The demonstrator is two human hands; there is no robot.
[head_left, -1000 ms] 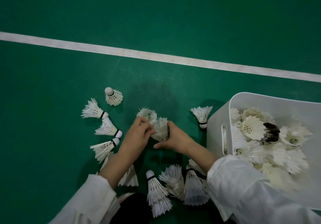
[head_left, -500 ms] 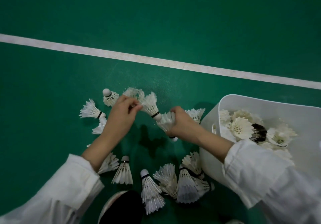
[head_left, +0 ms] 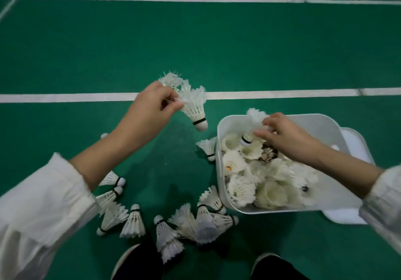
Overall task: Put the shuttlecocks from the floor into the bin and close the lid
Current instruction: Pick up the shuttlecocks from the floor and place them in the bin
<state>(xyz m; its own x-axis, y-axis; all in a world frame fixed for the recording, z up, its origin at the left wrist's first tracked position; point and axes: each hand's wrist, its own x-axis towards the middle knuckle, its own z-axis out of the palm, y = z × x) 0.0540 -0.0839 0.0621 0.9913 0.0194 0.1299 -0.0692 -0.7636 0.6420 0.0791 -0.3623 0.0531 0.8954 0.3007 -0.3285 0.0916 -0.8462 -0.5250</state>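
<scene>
Now the left hand (head_left: 152, 106) pinches a cluster of white feather shuttlecocks (head_left: 192, 103), cork tip down, in the air above the green court floor (head_left: 195, 51), just left of the white rectangular plastic bin (head_left: 321, 127). Well apart from it, the right hand (head_left: 286, 136) pinches a single feather shuttlecock (head_left: 252, 123) over the bin's heaped contents. Loose floor shuttlecocks (head_left: 204, 223) lie beside the bin, and the flat white lid (head_left: 355, 145) lies at its right side.
</scene>
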